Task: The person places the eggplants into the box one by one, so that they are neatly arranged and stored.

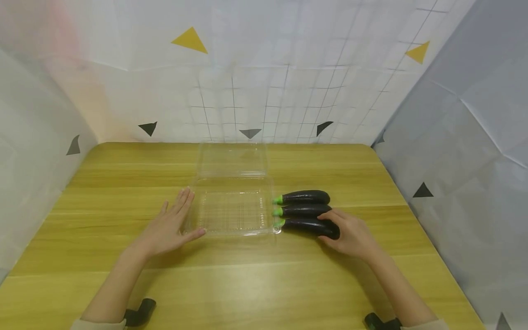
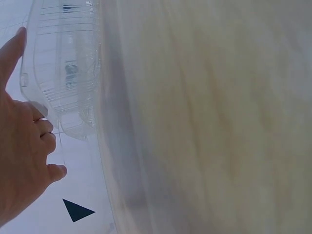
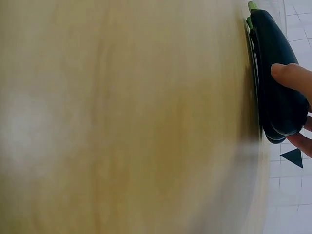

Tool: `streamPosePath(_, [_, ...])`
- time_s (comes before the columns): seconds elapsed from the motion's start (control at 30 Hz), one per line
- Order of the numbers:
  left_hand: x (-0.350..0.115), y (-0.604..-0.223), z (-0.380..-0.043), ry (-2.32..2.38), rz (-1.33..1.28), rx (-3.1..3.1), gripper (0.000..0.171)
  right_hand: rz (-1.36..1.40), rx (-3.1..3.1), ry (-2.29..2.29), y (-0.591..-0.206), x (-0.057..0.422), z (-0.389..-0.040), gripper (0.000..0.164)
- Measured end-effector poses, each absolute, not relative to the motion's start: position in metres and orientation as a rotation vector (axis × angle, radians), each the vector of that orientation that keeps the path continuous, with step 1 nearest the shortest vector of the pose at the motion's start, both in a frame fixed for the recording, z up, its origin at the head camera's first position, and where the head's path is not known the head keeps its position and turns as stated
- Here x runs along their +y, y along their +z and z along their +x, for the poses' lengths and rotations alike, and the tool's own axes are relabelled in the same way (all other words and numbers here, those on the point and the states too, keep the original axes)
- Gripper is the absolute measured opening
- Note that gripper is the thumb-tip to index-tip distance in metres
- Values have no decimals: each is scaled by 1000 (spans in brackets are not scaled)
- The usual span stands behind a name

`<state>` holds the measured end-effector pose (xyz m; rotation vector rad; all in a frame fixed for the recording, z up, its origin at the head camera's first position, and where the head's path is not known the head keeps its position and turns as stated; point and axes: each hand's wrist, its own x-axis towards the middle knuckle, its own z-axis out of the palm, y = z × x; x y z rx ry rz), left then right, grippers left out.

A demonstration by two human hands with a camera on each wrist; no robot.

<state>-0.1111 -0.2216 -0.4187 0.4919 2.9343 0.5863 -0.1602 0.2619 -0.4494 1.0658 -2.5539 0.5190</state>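
A clear plastic clamshell box lies open on the table, its lid folded back toward the wall. At the box's left side, my left hand touches the edge with extended fingers, thumb along the front corner; the left wrist view shows the hand beside the clear wall. Three dark eggplants with green stems lie in a row right of the box: the far one, the middle one and the near one. My right hand grips the near eggplant around its thick end, thumb on the front side.
The wood-grain table runs back to a white sheeted wall with grid lines and triangle marks. Similar sheets stand at the left and right. A dark band device sits at each wrist.
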Motion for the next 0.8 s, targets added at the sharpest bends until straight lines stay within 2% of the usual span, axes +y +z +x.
streamPosePath(0.8, [-223,-420,-111,585,497,2936,104,1036,-2515,531,-434,273,-156,52])
